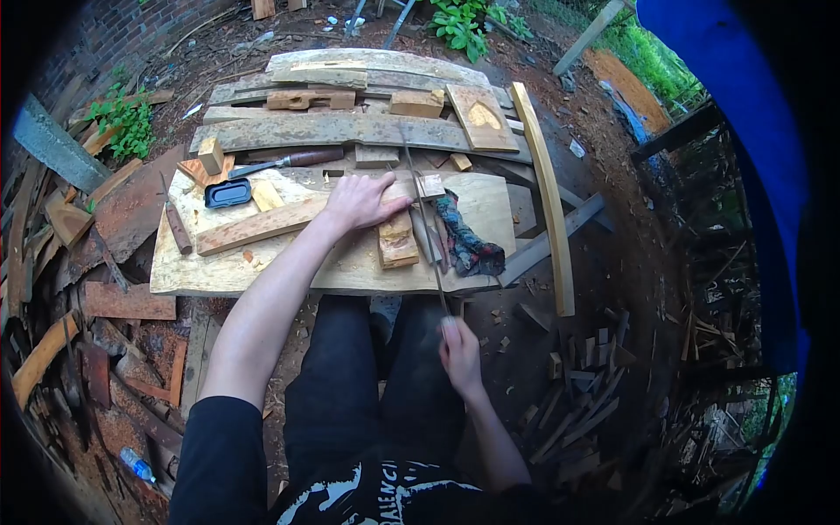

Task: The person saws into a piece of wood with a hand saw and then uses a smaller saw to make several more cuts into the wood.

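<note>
My left hand (pixel 363 201) presses down on a long wooden strip (pixel 262 225), its fingers wrapped over the far side and the thumb toward the right end. Under the strip sits a short wooden block (pixel 398 245). My right hand (pixel 461 354) is closed in front of the bench around the near end of a thin saw (pixel 435 254). The saw's blade crosses the strip close to its right end, just right of my left thumb. The saw's handle is mostly hidden in my fist. A crumpled dark patterned cloth (pixel 472 241) lies right of the blade.
On the pale bench board (pixel 197 276) lie a chisel (pixel 289 162), a black tray (pixel 229 193) and a wooden-handled tool (pixel 177 223). Behind are planks (pixel 324 133) and a board with a heart-shaped recess (pixel 483 118). A long curved strip (pixel 547 201) overhangs the right side.
</note>
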Tool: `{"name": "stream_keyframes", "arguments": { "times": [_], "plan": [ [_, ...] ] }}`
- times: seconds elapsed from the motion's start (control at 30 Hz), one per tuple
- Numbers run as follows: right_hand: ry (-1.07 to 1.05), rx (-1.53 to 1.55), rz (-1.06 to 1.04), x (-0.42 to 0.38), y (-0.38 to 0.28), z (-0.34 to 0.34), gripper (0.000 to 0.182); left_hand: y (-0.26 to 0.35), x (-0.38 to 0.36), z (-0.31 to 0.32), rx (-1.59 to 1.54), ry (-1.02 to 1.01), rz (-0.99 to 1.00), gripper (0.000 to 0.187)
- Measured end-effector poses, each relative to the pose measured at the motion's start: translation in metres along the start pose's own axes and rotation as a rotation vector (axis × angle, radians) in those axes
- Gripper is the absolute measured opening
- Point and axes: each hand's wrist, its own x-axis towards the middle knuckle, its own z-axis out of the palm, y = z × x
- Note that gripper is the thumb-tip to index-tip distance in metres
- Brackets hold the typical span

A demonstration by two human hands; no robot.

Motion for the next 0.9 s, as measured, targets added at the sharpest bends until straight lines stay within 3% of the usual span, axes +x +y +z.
{"name": "stream_keyframes", "arguments": {
  "times": [0.17,0.4,0.47,0.53,0.57,0.63,0.7,0.77,0.9],
  "plan": [
    [0.013,-0.037,0.036,-0.057,0.01,-0.012,0.047,0.001,-0.001,-0.008,-0.046,-0.031,0.013,0.071],
    [-0.012,0.015,-0.022,0.095,-0.041,0.033,0.049,0.001,-0.002,-0.006,0.003,-0.019,0.03,0.074],
    [-0.009,0.035,0.003,0.109,-0.043,0.042,0.049,0.001,-0.001,-0.006,0.007,0.009,0.033,0.074],
    [0.052,-0.048,-0.133,0.113,-0.025,0.043,0.048,0.004,-0.001,-0.004,-0.002,0.031,0.033,0.074],
    [0.054,-0.057,-0.187,0.101,-0.014,0.039,0.047,0.004,-0.002,-0.005,0.008,0.016,0.018,0.073],
    [-0.013,0.023,0.016,0.043,-0.028,0.023,0.042,0.002,-0.002,-0.008,0.022,0.002,0.005,0.073],
    [0.013,0.018,-0.007,-0.006,-0.005,0.004,0.038,0.003,-0.002,-0.007,-0.008,0.001,0.009,0.072],
    [0.004,0.013,0.099,-0.051,-0.008,-0.015,0.036,0.003,0.0,-0.008,-0.019,-0.01,0.017,0.072],
    [-0.029,0.083,0.141,-0.051,-0.022,-0.021,0.037,-0.003,0.001,0.0,-0.051,0.017,0.056,0.072]
  ]
}}
